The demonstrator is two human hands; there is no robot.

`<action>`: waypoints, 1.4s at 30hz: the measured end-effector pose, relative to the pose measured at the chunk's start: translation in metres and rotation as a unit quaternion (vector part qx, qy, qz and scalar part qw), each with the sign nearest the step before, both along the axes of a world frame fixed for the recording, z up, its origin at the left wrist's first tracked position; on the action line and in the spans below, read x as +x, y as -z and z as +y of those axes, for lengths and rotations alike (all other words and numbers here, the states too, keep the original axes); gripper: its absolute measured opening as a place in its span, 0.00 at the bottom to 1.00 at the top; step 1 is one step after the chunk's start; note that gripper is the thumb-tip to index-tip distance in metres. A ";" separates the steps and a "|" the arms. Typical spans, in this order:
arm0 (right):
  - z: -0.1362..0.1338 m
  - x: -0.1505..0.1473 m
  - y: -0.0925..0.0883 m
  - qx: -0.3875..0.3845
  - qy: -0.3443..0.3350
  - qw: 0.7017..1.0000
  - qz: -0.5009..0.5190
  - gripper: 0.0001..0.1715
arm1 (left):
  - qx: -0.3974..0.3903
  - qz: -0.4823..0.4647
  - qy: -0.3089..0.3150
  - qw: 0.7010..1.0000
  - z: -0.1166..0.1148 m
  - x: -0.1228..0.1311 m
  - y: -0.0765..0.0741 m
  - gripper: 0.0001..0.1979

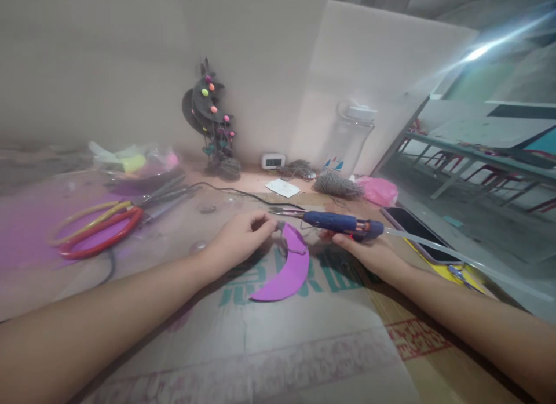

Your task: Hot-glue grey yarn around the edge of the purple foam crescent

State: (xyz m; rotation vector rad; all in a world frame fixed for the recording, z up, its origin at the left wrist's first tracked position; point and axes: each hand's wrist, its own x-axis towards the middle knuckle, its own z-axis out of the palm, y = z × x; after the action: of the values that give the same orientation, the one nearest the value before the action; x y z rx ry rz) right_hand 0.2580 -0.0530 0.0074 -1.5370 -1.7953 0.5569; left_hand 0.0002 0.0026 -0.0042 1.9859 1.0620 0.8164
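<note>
The fingertips of my left hand (247,236) are pinched at the upper tip of a purple crescent cutout (293,268), where a small dark grey bit shows. A thin grey strand crosses the crescent's upper part. My right hand (365,250) is wrapped round a blue hot glue gun (332,221), which lies sideways with its nozzle pointing left, just above the crescent's tip. Out of the gun's rear runs a long translucent glue stick (434,244). The gun partly hides the right fingers.
Red-and-yellow-handled scissors (104,230) lie at left. Behind stand a dark crescent ornament with pompoms (212,108), a small digital clock (273,161) and a clear bottle (350,137). Grey yarn (336,185), a pink bundle (379,190) and a phone (419,233) are to the right.
</note>
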 end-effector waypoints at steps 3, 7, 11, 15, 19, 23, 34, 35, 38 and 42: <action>0.000 -0.002 0.003 -0.022 -0.056 0.998 0.014 0.15 | 0.007 -0.004 0.008 1.000 0.000 0.000 0.000 0.16; -0.001 -0.004 0.004 -0.043 -0.061 0.997 0.001 0.16 | 0.016 0.002 0.003 1.000 -0.001 0.000 -0.001 0.16; -0.002 -0.005 0.001 -0.026 -0.037 0.999 -0.008 0.14 | 0.019 0.004 0.004 1.000 -0.001 0.000 -0.001 0.17; -0.002 -0.003 0.002 -0.018 -0.001 1.000 -0.023 0.13 | 0.022 0.008 -0.004 1.000 -0.001 0.000 -0.001 0.17; -0.001 -0.001 0.007 -0.016 0.006 0.999 -0.041 0.16 | 0.019 0.008 -0.003 1.000 -0.001 0.000 -0.001 0.17; -0.001 0.001 0.010 -0.015 0.021 0.998 -0.057 0.19 | 0.023 0.008 0.001 1.000 0.000 0.000 0.000 0.17; 0.002 0.004 0.012 -0.015 -0.022 0.998 -0.062 0.17 | 0.017 0.001 0.002 1.000 0.000 0.000 0.001 0.17; 0.002 0.003 0.011 -0.016 -0.034 0.998 -0.058 0.17 | 0.018 0.001 0.001 1.000 0.000 0.000 0.001 0.17; 0.002 0.002 0.009 -0.015 -0.056 0.997 -0.053 0.16 | 0.016 0.004 0.003 1.000 0.000 0.000 0.001 0.17; 0.001 0.001 0.007 -0.018 -0.059 0.996 -0.058 0.16 | 0.014 0.011 0.003 1.000 -0.002 0.000 -0.001 0.16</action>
State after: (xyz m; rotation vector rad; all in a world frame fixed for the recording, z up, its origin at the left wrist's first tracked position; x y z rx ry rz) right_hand 0.2585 -0.0517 0.0002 -1.5227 -1.9839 0.5694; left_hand 0.0001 0.0006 -0.0032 2.0249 1.0625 0.8121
